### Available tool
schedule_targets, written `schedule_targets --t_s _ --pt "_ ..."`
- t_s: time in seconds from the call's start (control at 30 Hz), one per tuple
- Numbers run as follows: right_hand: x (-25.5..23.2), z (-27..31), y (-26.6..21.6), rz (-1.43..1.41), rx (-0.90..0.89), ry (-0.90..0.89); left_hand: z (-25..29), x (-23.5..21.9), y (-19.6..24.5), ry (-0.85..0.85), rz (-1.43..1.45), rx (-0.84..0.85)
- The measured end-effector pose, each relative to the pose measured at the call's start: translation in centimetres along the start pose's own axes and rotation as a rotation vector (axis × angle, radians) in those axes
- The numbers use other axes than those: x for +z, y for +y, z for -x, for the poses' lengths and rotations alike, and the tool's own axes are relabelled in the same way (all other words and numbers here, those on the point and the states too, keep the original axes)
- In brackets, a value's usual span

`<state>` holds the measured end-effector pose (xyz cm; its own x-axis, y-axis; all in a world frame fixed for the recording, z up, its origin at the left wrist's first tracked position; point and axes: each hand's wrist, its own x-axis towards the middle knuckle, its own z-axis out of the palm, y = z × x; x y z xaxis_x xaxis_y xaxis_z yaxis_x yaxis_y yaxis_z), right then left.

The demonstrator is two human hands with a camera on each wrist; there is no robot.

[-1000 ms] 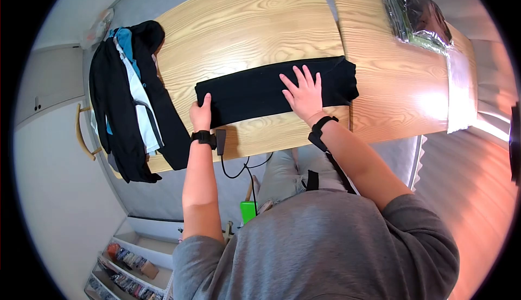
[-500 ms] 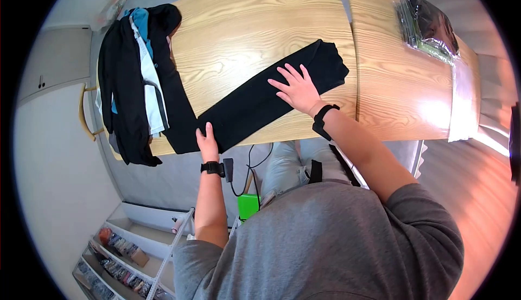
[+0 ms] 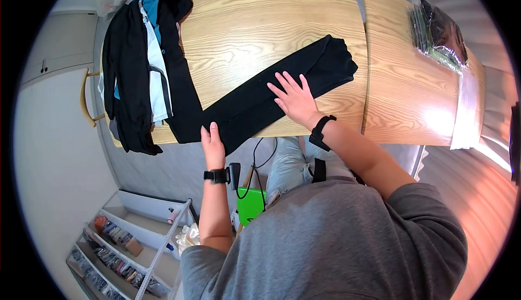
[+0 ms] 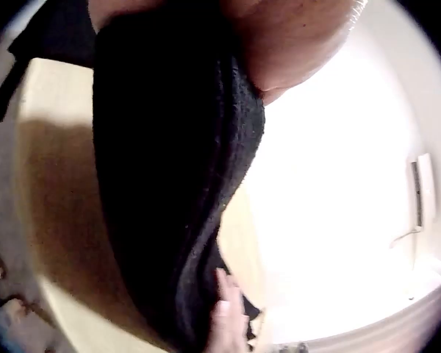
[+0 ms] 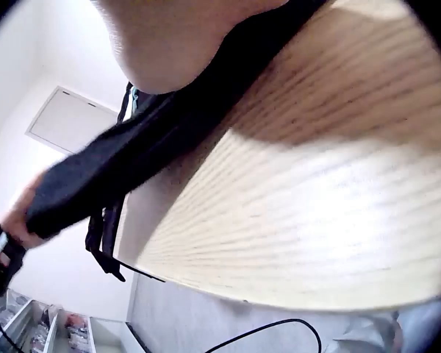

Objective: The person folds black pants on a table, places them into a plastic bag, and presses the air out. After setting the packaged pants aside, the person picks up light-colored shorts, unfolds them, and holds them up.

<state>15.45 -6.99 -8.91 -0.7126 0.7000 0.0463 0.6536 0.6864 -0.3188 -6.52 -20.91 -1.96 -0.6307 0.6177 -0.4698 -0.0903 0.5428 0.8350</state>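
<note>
A long folded black garment (image 3: 271, 91) slants across the wooden table (image 3: 260, 23), its left end at the near edge and its wider end farther back at the right. My left hand (image 3: 214, 144) grips the left end, thumb on top and fingers hidden beneath. Spread nearly straight, the fingers of my right hand (image 3: 297, 100) rest on the cloth's middle. In the left wrist view the garment (image 4: 162, 162) runs from my left hand (image 4: 298, 40) toward my right hand (image 4: 228, 320). The right wrist view shows its held end (image 5: 73, 184) lifted off the tabletop.
Black, white and blue clothes (image 3: 127, 66) lie piled at the table's left end. Plastic-wrapped items (image 3: 439, 34) sit on the second table (image 3: 401, 94) at the right. Below left are a shelf with packets (image 3: 116, 235) and a green object (image 3: 251, 205).
The garment has turned from nearly crosswise to a slant, its left end drawn toward the near edge by my left hand. My right hand has stayed on the cloth, fingers spread.
</note>
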Motion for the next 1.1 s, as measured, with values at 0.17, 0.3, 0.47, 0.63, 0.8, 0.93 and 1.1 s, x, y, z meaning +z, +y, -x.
schedule_targets --t_s 0.17,0.3,0.47,0.63,0.8,0.93,1.1 --pt "0.4 0.9 -0.6 -0.181 -0.05 0.024 3.8 2.7 7.8 -0.182 0.101 0.23" --pt "1.7 1.5 0.0 -0.398 -0.064 0.044 3.3 8.5 11.1 -0.327 0.123 0.322" --pt "5.8 2.3 1.4 -1.088 0.042 0.135 -0.9 18.7 10.8 -0.312 -0.245 0.479" --pt "14.7 6.2 2.9 -1.322 0.329 -0.47 -1.7 26.7 9.1 -0.448 -0.606 0.414" --pt "5.3 4.4 1.4 -1.416 0.208 0.064 -4.1 29.2 5.6 -0.468 -0.799 0.417" --pt "3.8 4.7 1.6 -1.235 0.282 -0.037 -5.5 29.3 4.1 -0.515 -0.828 0.365" --pt "-0.8 9.8 4.5 -0.623 0.075 0.078 -5.5 28.7 6.0 -0.747 -0.502 -0.027"
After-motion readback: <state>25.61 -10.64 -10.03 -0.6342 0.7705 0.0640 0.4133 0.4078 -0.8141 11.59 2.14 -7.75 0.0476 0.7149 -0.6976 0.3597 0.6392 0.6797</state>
